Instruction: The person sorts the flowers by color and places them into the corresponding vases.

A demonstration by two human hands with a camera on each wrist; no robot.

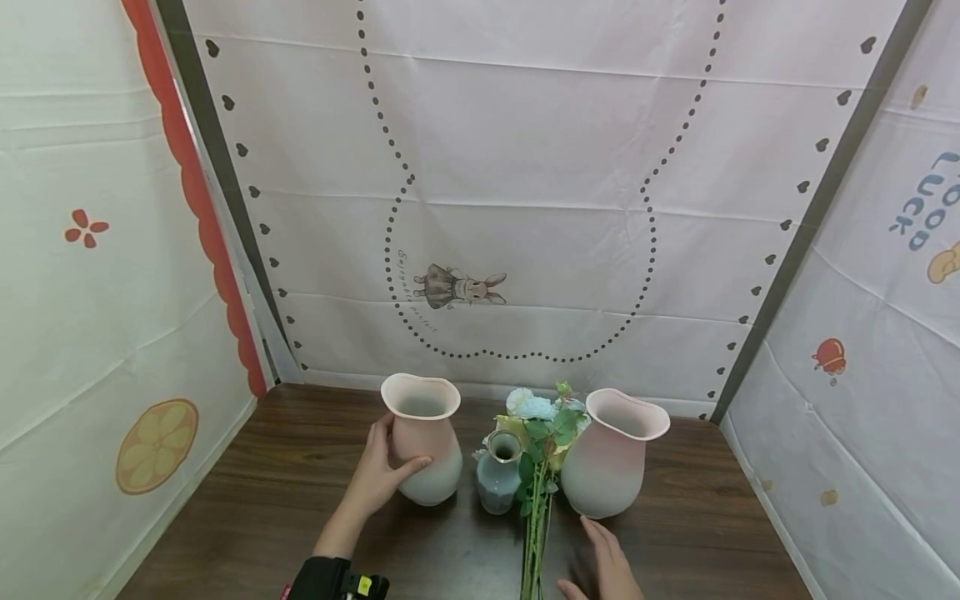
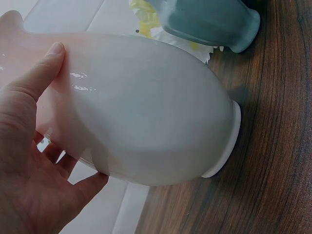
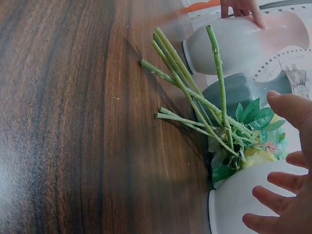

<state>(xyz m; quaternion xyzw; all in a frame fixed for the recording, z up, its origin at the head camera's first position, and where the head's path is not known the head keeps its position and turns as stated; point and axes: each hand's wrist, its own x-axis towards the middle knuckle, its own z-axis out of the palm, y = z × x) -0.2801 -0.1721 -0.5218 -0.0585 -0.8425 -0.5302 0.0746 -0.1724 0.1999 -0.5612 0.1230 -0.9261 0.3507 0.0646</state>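
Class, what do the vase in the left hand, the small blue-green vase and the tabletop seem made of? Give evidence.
Vase in the left hand: likely glazed ceramic, glossy; small highlights on its smooth wall.
Small blue-green vase: perhaps ceramic or glass, smooth; soft sheen.
Tabletop: wood or wood-look laminate, slightly shiny; dark grain and reflected light.

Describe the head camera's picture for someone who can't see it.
A person's left hand grips a pink-and-white vase at a dark wooden table. The right hand is near a similar vase; between the vases are a small bluish vase and a bunch of flowers, stems toward the viewer.
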